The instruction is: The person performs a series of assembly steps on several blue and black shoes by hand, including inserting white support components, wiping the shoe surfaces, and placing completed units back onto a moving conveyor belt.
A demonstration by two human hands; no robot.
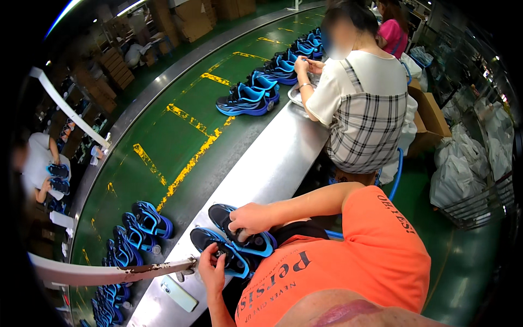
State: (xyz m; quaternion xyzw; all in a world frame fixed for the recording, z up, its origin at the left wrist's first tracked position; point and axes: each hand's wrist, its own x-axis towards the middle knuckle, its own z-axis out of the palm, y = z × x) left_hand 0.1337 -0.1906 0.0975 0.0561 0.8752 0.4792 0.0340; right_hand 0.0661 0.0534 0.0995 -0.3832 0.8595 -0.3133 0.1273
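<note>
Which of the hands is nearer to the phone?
Left. The left hand, on one shoe, is just beyond and right of the phone; the right hand, on the other shoe, is farther away.

Curled the right hand (249, 220) over the opening of a black-and-blue shoe (221, 216). Rested the left hand (211, 270), with bent fingers, at the opening of a matching shoe (219, 240) just beside. Had a silvery ledge (261, 155) by the grip, a pale phone (178, 294) on it, left of and below the left hand, and a white bar (114, 271) ending just left of those fingers. Saw similar shoes (126, 246) left of the grip on a green conveyor (122, 185) and, well ahead of both hands, more shoes (245, 102) and a seated co-worker (370, 109).
</note>
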